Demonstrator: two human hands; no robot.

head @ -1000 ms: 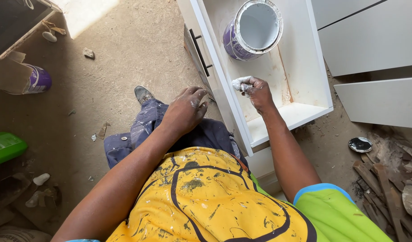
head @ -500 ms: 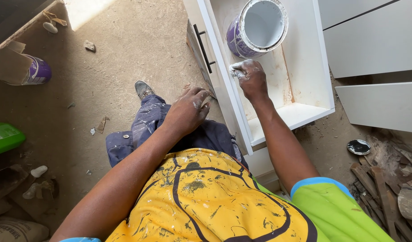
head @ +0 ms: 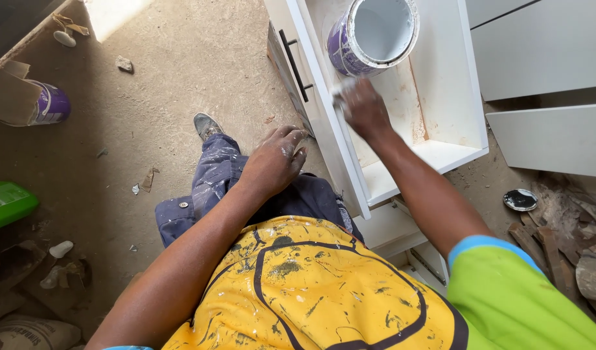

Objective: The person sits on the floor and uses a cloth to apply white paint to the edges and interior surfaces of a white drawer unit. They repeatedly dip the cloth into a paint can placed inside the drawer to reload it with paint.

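Since the earlier frame the right hand [head: 365, 109] has slid up along the inside of the white drawer [head: 440, 139], away from its near end and up beside the paint can [head: 376, 32]. Its fingers are curled tight round a small white-smeared tool, probably a brush [head: 342, 87], whose pale tip pokes out just under the can's purple wall; motion blur hides the exact grip. That hand works close to the drawer's left wall, near the black handle [head: 295, 65] on the outer face. The can stands open in the far end of the drawer, white inside. Meanwhile the left hand [head: 276, 160] has stayed put, fingers loosely spread and paint-flecked, resting on the knee of the spattered blue trousers [head: 214, 188]. Further out, a round lid [head: 521, 199] lies on the dirt floor to the right, and a second purple can [head: 48, 104] sits far left.
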